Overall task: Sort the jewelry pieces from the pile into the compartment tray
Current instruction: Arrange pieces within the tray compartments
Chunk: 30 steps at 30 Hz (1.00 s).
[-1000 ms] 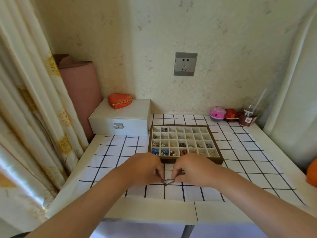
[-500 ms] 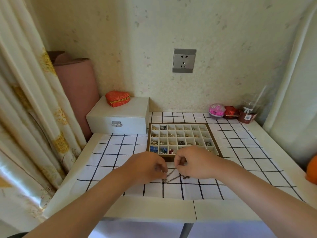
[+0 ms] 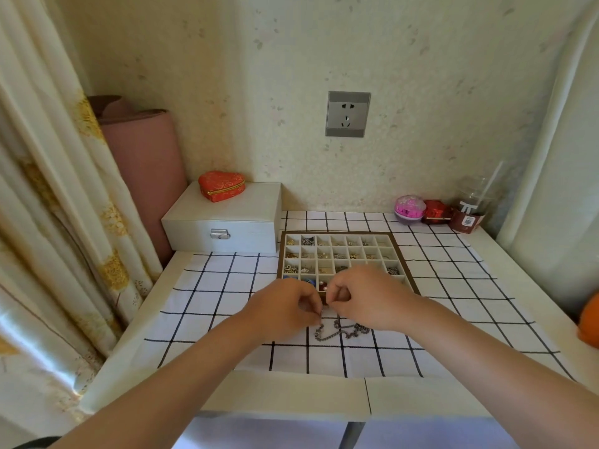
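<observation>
The tray [image 3: 337,233] has a brown frame and a white grid of cells, and nearly every cell in view carries small metal bits. There are gold-toned pieces down the left column, a dark bundle in the back row, and blue pieces and a red one in the near row. The right hand [image 3: 363,296] covers the near right cells. Just in front of the tray, both hands are on the chain [image 3: 343,332]. The left hand [image 3: 285,306] pinches it with curled fingers and the right pinches it close by. The slack lies looped on the checked cloth [image 3: 227,280].

Left of the tray is a shut white box [image 3: 223,222] with a red heart pouch [image 3: 222,186] on top. Behind the tray to the right stand a pink pod [image 3: 409,209], a red box [image 3: 436,212] and a clear cup [image 3: 470,209] with a straw. The cup's brown sleeve bears a code sticker, too small to read.
</observation>
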Each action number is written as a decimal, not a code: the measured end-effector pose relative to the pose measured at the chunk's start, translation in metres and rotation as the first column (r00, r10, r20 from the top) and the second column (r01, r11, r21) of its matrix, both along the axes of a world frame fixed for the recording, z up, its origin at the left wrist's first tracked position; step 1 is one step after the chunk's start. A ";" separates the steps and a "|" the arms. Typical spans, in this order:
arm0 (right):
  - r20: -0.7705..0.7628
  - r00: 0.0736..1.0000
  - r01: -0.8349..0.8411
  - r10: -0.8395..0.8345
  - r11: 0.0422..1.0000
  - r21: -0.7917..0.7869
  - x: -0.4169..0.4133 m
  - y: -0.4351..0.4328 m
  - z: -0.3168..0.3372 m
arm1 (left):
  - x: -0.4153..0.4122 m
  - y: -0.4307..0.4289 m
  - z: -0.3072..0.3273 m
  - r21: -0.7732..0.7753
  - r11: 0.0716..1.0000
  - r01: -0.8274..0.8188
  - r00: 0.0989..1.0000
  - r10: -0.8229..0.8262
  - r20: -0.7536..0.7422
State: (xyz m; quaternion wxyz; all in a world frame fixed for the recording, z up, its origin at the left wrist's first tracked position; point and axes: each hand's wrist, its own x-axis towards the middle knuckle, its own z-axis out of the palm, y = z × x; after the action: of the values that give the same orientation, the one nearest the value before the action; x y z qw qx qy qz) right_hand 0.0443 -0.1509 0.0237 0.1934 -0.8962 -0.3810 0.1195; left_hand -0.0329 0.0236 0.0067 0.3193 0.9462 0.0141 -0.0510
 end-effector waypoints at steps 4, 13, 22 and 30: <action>0.126 0.988 -0.086 0.092 0.995 -0.051 -0.007 0.003 0.002 | -0.003 0.004 0.009 0.221 0.974 -0.042 0.998 0.030 0.057; 0.012 0.967 -0.250 0.254 0.959 -0.132 -0.016 0.018 -0.003 | -0.008 0.001 0.019 0.336 0.927 0.169 0.984 -0.141 -0.106; -0.060 0.994 -0.089 0.093 0.994 0.070 0.002 0.019 0.001 | 0.006 0.008 0.027 0.030 0.998 0.048 0.997 -0.046 -0.068; -0.118 0.985 0.169 -0.127 0.852 0.496 0.031 0.015 0.018 | 0.036 0.001 0.040 -0.617 0.737 -0.275 0.960 0.251 -0.127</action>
State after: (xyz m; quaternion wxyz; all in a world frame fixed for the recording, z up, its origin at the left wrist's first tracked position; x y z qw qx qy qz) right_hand 0.0754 -0.1360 0.0421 0.4446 -0.8355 -0.3208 0.0365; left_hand 0.0027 0.0249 0.0470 0.6204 0.7722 0.1353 -0.0236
